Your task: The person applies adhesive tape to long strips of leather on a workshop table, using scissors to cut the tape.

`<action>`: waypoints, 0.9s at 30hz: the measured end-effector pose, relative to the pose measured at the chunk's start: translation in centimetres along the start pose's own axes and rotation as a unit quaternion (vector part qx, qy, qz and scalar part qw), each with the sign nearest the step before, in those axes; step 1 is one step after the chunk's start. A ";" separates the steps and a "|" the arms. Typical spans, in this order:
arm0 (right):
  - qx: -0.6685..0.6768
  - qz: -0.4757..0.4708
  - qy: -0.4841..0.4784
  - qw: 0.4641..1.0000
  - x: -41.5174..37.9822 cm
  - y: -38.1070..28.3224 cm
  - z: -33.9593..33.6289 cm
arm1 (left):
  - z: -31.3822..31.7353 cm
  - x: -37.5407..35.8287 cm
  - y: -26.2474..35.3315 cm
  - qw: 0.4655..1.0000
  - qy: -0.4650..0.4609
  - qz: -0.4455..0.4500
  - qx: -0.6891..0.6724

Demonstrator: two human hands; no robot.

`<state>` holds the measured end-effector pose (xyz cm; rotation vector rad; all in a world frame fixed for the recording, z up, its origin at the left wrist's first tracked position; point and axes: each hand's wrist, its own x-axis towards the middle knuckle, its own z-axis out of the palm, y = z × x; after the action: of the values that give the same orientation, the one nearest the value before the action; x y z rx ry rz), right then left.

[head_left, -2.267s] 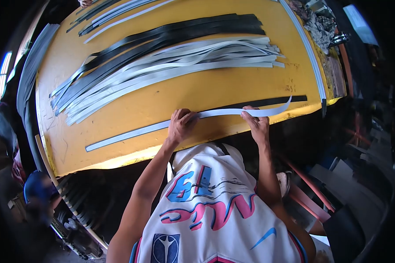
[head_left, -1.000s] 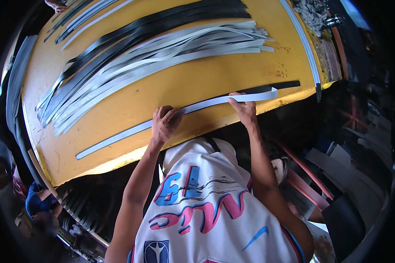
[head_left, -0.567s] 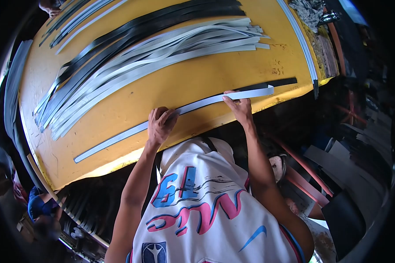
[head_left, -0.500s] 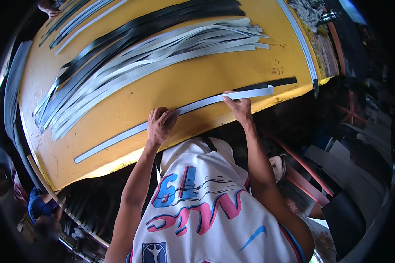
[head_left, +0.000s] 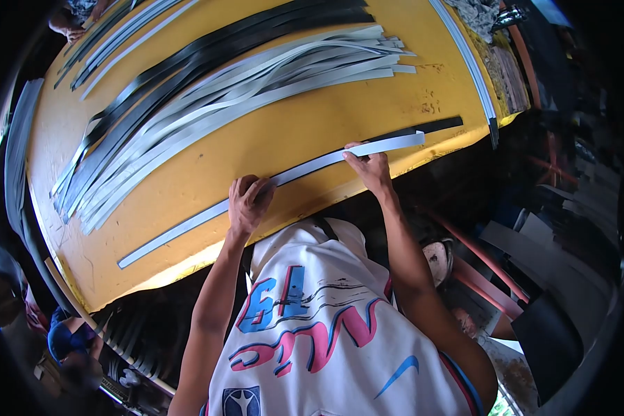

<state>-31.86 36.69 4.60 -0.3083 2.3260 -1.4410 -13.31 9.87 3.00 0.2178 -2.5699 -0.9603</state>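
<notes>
A long white strip (head_left: 180,234) lies along a black strip (head_left: 444,125) near the front edge of the yellow table. My left hand (head_left: 249,202) is closed over the middle of the white strip, fingers curled and pressing down on it. Farther right, my right hand (head_left: 370,168) pinches the same white strip between thumb and fingers. Beyond that pinch the white strip's right end is lifted off the black strip and bends at its tip. The black strip shows flat under and past this end.
Behind my hands, a pile of white strips (head_left: 256,93) and black strips (head_left: 256,31) spreads across the yellow table (head_left: 208,156). More strips (head_left: 470,62) lie along its right edge. A co-worker's hand (head_left: 69,29) rests at the far left corner. Dark strips (head_left: 22,145) hang at the left.
My right hand has shifted slightly left along the white strip, and the strip's raised end sits a little lower. My left hand stays on the strip. More of the co-worker's hand shows.
</notes>
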 end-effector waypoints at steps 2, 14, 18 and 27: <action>-0.037 0.011 0.000 0.999 0.0 -0.1 -0.1 | 0.0 0.1 0.1 1.000 0.000 0.001 0.000; -0.039 -0.018 0.016 0.999 0.3 0.6 0.2 | 0.0 0.1 0.0 1.000 -0.002 0.003 0.001; -0.057 -0.025 0.015 0.998 0.4 0.3 0.2 | -0.1 0.1 0.0 1.000 -0.003 0.005 0.001; -0.089 -0.019 0.002 0.996 0.3 -0.3 0.0 | 0.0 0.0 0.0 1.000 0.001 0.009 0.001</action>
<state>-32.15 36.47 4.84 -0.4006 2.4700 -1.2541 -13.30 9.91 2.99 0.1968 -2.5665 -0.9505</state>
